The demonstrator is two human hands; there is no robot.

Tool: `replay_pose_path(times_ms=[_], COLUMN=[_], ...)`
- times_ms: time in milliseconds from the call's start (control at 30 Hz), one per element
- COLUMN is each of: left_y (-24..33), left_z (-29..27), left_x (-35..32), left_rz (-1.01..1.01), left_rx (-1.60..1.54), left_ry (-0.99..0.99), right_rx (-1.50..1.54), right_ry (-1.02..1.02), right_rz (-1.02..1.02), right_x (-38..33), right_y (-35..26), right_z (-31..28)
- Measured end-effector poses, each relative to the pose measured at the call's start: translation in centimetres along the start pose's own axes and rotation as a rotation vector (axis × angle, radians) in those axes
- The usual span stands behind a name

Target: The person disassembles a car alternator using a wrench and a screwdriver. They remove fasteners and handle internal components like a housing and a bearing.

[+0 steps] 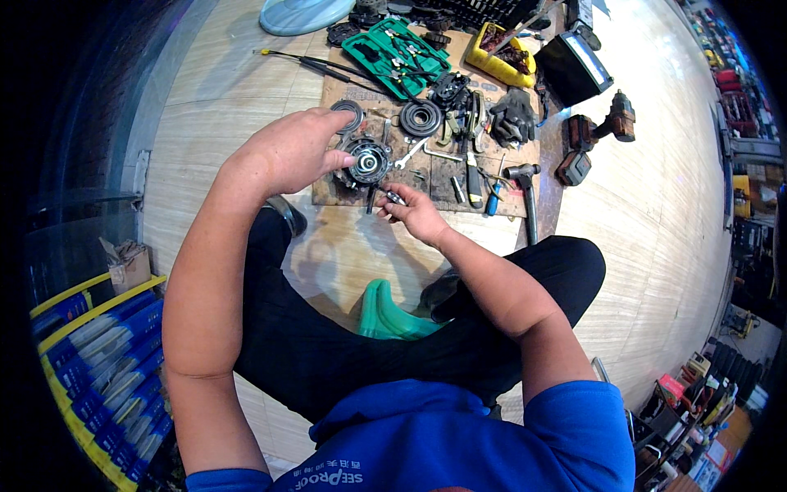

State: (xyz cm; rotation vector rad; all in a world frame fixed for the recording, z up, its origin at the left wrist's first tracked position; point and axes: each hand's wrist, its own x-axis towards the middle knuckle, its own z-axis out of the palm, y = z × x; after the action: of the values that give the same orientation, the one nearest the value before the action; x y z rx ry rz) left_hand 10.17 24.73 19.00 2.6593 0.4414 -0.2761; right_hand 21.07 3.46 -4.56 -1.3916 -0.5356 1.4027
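A round metal motor housing (368, 165), with a lighter ring in its centre, sits at the near left of the cardboard mat. My left hand (291, 154) reaches over it from the left, fingers stretched out and apart. Its thumb lies on the housing's upper rim, and its fingertips are at a dark ring-shaped part (351, 115) just beyond. Close to the housing's near right side, my right hand (418, 216) pinches a small shiny metal tool (395, 198); the fingers hide part of it. A dark rod (370, 199) stands out below the housing.
Cardboard (434, 184) bears a black wheel-like part (420, 119), wrench (410, 154), hammer (529, 193), blue-handled screwdriver (493, 198) and dark gloves (515, 115). Farther off are a green tool case (393, 57), yellow bin (500, 59) and cordless drill (616, 119). A green stool (389, 316) stands between my legs.
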Motion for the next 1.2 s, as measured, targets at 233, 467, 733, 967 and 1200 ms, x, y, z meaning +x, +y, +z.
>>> replay_pose_path(times_ms=[233,467,733,967,1200], left_y=[0.3,0.5,0.6,-0.2,0.6], left_z=[-0.2,-0.5,-0.5,0.1,-0.8], left_x=[0.1,0.1,0.2,0.2,0.1], left_rz=[-0.015,-0.061,-0.062,-0.001,-0.065], left_rx=[-0.011,-0.009,-0.010,-0.005,-0.017], left_ry=[-0.027,-0.083,-0.092,-0.019,-0.102], right_rx=[0.476,0.112,-0.562,-0.667,-0.725], right_ry=[-0.104,0.078,0.214,0.219,0.203], right_rz=[0.194,0.141,-0.126,-0.205,-0.270], right_x=[0.0,0.9,0.1,-0.9,-1.2], right_y=[-0.2,0.2,0.6,-1.2,-1.2], right_z=[-1.0,0.1,0.2,0.8,0.8])
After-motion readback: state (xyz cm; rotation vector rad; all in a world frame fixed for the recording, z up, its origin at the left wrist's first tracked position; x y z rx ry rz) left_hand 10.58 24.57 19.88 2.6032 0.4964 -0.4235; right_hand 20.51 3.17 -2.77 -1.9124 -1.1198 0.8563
